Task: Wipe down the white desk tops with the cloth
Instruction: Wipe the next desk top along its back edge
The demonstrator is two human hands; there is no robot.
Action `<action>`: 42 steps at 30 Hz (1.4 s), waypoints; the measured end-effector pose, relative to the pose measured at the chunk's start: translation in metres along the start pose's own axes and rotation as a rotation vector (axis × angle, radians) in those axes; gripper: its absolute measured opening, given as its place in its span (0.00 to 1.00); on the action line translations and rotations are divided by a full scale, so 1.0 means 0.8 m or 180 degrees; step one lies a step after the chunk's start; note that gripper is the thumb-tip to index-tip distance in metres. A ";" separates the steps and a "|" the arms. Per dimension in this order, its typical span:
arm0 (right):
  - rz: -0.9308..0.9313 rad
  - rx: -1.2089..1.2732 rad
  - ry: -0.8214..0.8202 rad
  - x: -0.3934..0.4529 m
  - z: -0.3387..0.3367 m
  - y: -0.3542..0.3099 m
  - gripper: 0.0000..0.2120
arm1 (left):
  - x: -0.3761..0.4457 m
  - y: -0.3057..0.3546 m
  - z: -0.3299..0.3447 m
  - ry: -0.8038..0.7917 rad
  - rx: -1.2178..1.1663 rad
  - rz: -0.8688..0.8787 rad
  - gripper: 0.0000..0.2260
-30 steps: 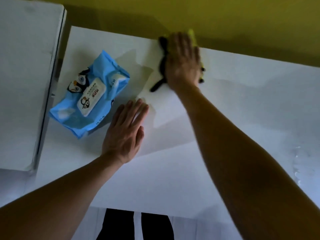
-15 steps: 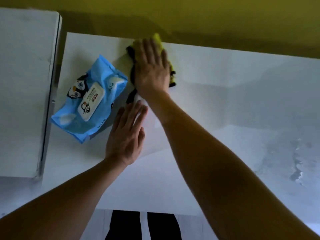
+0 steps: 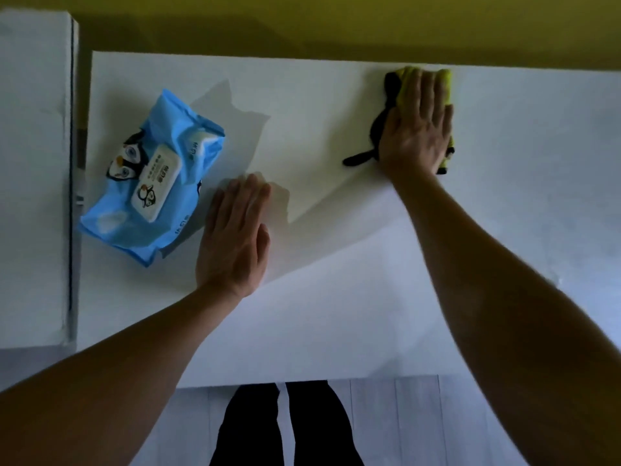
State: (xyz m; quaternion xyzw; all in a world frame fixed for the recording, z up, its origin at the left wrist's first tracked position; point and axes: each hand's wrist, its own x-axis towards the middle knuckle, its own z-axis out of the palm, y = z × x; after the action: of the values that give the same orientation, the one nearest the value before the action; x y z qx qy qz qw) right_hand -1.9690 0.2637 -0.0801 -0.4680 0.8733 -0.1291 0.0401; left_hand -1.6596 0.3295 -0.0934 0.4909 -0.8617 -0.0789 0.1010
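The white desk top point(image 3: 336, 314) fills the view. A blue wipes pack point(image 3: 151, 183) lies near its left edge. The left hand point(image 3: 235, 237) rests flat, holding nothing; the right hand point(image 3: 416, 126), fingers spread, presses the yellow-and-black cloth point(image 3: 403, 85) flat (at the far edge).

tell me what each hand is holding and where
The right hand presses flat on top of the cloth, no closed grip. The left hand lies flat on the desk, holding nothing.
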 end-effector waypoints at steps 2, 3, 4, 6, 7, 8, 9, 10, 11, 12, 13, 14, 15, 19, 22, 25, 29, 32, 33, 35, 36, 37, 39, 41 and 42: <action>-0.0136 0.0035 0.0027 -0.048 0.007 -0.024 0.30 | 0.001 0.000 -0.001 0.0028 -0.0067 0.0017 0.26; -0.0276 0.0115 0.0059 -0.080 0.011 -0.035 0.29 | 0.001 0.000 -0.002 0.0043 -0.0118 0.0020 0.26; -0.0400 0.0224 0.0071 -0.116 0.014 -0.046 0.29 | 0.001 0.000 -0.003 0.0072 -0.0160 0.0042 0.26; -0.0510 0.0371 0.0030 -0.186 0.015 -0.065 0.28 | -0.001 -0.001 -0.004 0.0153 -0.0208 0.0092 0.25; -0.0485 0.0397 -0.0013 -0.220 0.013 -0.073 0.28 | -0.001 0.000 -0.004 0.0139 -0.0210 0.0100 0.26; -0.0444 0.0420 -0.0059 -0.253 0.008 -0.078 0.28 | -0.002 0.000 -0.004 0.0092 -0.0206 0.0106 0.27; -0.0422 0.0425 -0.0101 -0.282 0.004 -0.080 0.28 | -0.001 0.000 -0.004 0.0053 -0.0196 0.0107 0.27; -0.0412 0.0400 -0.0146 -0.310 0.000 -0.078 0.28 | -0.001 0.000 -0.004 0.0041 -0.0185 0.0100 0.27; -0.0400 0.0366 -0.0177 -0.336 -0.002 -0.075 0.28 | -0.001 0.000 -0.004 0.0056 -0.0169 0.0094 0.27; -0.0384 0.0349 -0.0188 -0.358 -0.003 -0.070 0.28 | -0.001 0.000 -0.003 0.0085 -0.0154 0.0094 0.27; -0.0366 0.0355 -0.0180 -0.376 -0.003 -0.065 0.28 | -0.003 0.000 -0.003 0.0107 -0.0148 0.0096 0.27; -0.0360 0.0371 -0.0157 -0.387 -0.004 -0.060 0.28 | -0.004 0.001 -0.002 0.0120 -0.0144 0.0095 0.27; -0.0366 0.0383 -0.0135 -0.393 -0.002 -0.056 0.28 | -0.006 0.002 -0.002 0.0145 -0.0133 0.0095 0.27; -0.0372 0.0479 -0.0068 -0.393 0.000 -0.052 0.27 | -0.011 0.007 -0.002 0.0298 -0.0011 0.0180 0.24; -0.0420 0.0515 -0.0052 -0.393 0.000 -0.049 0.27 | -0.024 0.029 -0.002 0.0325 -0.0090 0.0337 0.23; -0.0249 0.0308 -0.0111 -0.384 -0.003 -0.034 0.28 | -0.050 0.072 0.007 0.0302 -0.0400 0.0534 0.22; 0.0330 0.0100 0.0050 -0.356 -0.029 0.070 0.29 | -0.067 0.133 0.025 0.0222 -0.0431 0.0766 0.23; 0.0667 0.0023 0.0235 -0.332 -0.053 0.190 0.30 | -0.067 0.152 0.031 0.0150 -0.0287 0.0638 0.25; 0.0816 -0.0013 0.0264 -0.323 -0.062 0.226 0.30 | -0.067 0.154 0.032 0.0142 -0.0249 0.0597 0.25; 0.1139 -0.0014 0.0327 -0.303 -0.078 0.273 0.29 | -0.067 0.156 0.033 0.0150 -0.0215 0.0583 0.25; 0.1273 0.0024 0.0357 -0.296 -0.082 0.283 0.29 | -0.068 0.156 0.034 0.0155 -0.0209 0.0587 0.25; 0.1365 0.0041 0.0386 -0.293 -0.084 0.285 0.29 | -0.068 0.156 0.034 0.0166 -0.0206 0.0591 0.25; 0.1402 0.0016 0.0421 -0.297 -0.082 0.273 0.30 | -0.068 0.156 0.035 0.0194 -0.0199 0.0609 0.25; 0.1200 -0.0007 0.0398 -0.316 -0.071 0.238 0.31 | -0.067 0.157 0.036 0.0214 -0.0202 0.0608 0.25; 0.0997 -0.0008 0.0341 -0.331 -0.062 0.211 0.31 | -0.067 0.158 0.038 0.0222 -0.0208 0.0592 0.25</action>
State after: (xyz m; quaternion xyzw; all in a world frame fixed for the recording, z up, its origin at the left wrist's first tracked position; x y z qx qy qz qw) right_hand -1.9671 0.5817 -0.0902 -0.3186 0.9367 -0.1450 0.0126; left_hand -1.7460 0.4405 -0.0982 0.4077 -0.8965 -0.0801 0.1538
